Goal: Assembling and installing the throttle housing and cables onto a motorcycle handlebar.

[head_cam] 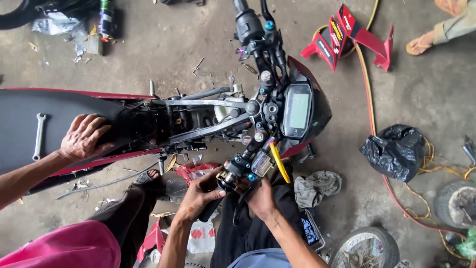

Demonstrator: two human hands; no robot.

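Note:
A red motorcycle with its body panels off lies across the view, its digital dash facing up. My left hand is wrapped around the black grip at the end of the near handlebar. Just to its right, my right hand is closed on the control cluster of the same bar, below a yellow lever-like part; its fingertips are hidden. A co-worker's hand rests flat on the black seat, beside a silver spanner.
Red fairing panels and an orange hose lie on the concrete at top right. A black plastic bag, a grey rag, a wheel and a tyre sit to the right. Another person's sandalled foot is at top right, and a spray can at top left.

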